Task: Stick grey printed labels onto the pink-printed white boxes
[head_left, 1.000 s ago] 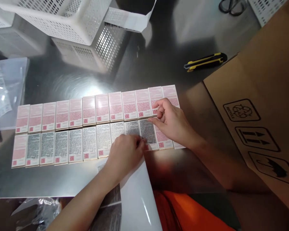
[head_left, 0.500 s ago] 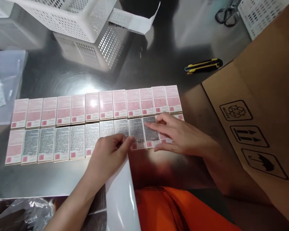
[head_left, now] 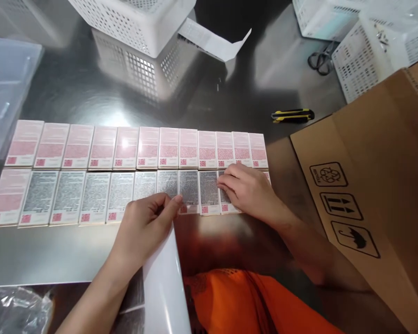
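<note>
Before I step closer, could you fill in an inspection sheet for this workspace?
Surface: shiny metal table, with reflections.
Boxes: two rows; upper faces pink, most visible lower ones grey, leftmost lower one pink.
Sheet: white, glossy, below the lower row.
Clutter: cutter, scissors, paper strip, clear sleeve.
Left hand: thumb and fingers together, holding the sheet's top end.
Right hand: fingertips at the lower row's right part; whether gripping, unclear.
Cables: nothing seen.
Surroundings: carton at right; white baskets at the back.
</note>
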`<state>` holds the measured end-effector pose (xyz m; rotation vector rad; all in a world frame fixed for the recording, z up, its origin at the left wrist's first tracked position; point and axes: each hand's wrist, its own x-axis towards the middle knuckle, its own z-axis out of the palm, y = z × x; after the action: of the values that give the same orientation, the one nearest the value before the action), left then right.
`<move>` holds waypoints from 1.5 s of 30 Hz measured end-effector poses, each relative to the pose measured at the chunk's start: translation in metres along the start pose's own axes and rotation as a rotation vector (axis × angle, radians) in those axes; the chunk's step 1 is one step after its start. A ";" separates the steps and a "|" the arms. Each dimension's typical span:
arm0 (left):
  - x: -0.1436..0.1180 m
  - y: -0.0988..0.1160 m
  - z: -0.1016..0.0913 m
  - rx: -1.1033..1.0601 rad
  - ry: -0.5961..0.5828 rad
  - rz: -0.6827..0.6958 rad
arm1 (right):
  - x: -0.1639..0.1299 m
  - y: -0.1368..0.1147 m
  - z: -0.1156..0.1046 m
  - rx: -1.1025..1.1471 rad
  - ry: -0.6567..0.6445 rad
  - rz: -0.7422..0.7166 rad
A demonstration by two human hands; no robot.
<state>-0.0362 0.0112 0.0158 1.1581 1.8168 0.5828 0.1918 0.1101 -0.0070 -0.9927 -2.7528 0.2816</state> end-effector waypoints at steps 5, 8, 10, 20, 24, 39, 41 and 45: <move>-0.003 -0.010 -0.007 -0.033 0.007 -0.009 | -0.001 0.000 -0.015 0.232 -0.122 0.063; -0.004 -0.017 -0.012 -0.084 0.039 -0.031 | -0.008 0.002 -0.025 0.515 0.129 0.174; -0.003 -0.020 -0.016 -0.114 0.073 -0.059 | -0.012 0.000 -0.024 0.566 0.249 0.237; -0.003 -0.012 -0.030 0.004 0.325 -0.133 | -0.029 -0.023 0.005 0.113 0.211 0.032; -0.005 -0.010 -0.027 0.027 0.334 -0.121 | -0.032 -0.023 0.003 0.116 0.312 0.060; 0.002 0.031 0.000 -0.026 0.635 0.164 | -0.033 -0.084 -0.001 1.146 0.080 0.373; 0.002 0.032 -0.003 -0.237 0.401 0.190 | -0.032 -0.077 0.004 1.133 0.180 0.471; 0.005 0.026 -0.012 -0.495 -0.051 0.081 | -0.037 -0.051 0.005 1.142 0.315 0.574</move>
<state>-0.0346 0.0284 0.0395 0.8980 1.4705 0.9755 0.1874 0.0478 -0.0038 -1.2190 -1.4938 1.4052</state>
